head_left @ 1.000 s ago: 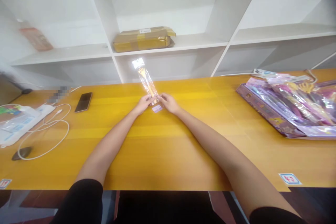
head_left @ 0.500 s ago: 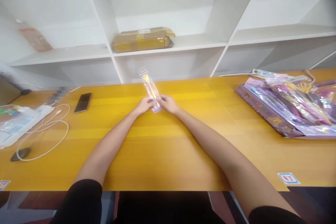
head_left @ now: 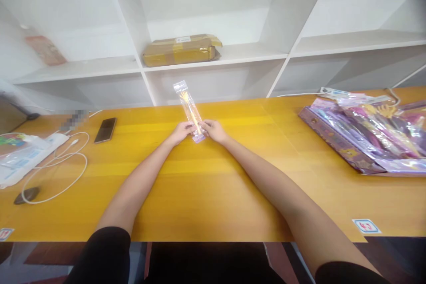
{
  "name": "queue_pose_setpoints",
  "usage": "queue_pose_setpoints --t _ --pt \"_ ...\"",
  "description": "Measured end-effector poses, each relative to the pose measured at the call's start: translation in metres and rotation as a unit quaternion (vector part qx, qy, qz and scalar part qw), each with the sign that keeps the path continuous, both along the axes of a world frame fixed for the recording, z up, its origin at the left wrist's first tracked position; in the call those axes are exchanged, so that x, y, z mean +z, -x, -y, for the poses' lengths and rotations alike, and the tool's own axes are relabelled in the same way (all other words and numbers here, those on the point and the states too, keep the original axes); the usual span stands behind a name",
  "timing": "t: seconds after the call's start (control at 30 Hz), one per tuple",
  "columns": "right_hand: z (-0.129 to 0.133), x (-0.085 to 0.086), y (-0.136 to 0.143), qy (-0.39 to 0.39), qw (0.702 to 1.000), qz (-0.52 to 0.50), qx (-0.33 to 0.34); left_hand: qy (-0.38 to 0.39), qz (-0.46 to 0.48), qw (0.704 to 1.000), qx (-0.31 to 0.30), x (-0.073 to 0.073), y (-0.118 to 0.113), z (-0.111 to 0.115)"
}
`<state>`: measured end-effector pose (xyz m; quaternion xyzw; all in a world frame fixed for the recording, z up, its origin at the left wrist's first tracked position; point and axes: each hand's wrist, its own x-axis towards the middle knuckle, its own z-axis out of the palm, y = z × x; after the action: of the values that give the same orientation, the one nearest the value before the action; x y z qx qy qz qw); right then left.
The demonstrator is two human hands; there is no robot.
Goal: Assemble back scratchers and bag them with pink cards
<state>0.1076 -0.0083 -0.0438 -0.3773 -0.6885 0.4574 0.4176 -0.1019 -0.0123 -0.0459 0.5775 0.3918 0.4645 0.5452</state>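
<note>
A clear plastic packet (head_left: 189,108) holds a slim yellow stick topped with a small open hand shape. Its lower end shows a purple print, and its top flap points away from me. My left hand (head_left: 183,132) pinches the lower left edge of the packet between thumb and fingers. On the opposite edge, my right hand (head_left: 214,131) grips it in the same way. The packet is tilted slightly to the left above the far part of the wooden table (head_left: 206,191). Whether the stick is a pen or a scratcher, I cannot tell.
On the right lies a purple printed box (head_left: 342,146) heaped with several similar packets. To the left are a phone (head_left: 105,130), a white cable (head_left: 85,164), a dark mouse (head_left: 26,195) and a white plastic package (head_left: 33,159). A taped carton (head_left: 179,51) rests on the white shelf (head_left: 249,55).
The packet's top end has shifted slightly up and to the left, and its clear flap shows more plainly. Both hands keep their hold at nearly the same spot.
</note>
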Motion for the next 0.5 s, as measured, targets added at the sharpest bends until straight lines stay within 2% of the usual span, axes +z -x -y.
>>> queue_pose_setpoints --t 0.2,0.37,0.5 --pt "0.003 0.001 -0.002 -0.022 1.0 0.001 -0.005 0.016 0.054 0.998 0.01 0.002 -0.003 0.004" --pt "0.004 0.0 -0.002 -0.1 0.989 0.09 0.062 0.05 0.213 0.967 0.128 0.008 0.0 0.001" --pt "0.001 -0.001 -0.006 -0.177 0.975 0.123 0.05 0.102 0.277 0.935 0.195 0.014 0.011 -0.006"
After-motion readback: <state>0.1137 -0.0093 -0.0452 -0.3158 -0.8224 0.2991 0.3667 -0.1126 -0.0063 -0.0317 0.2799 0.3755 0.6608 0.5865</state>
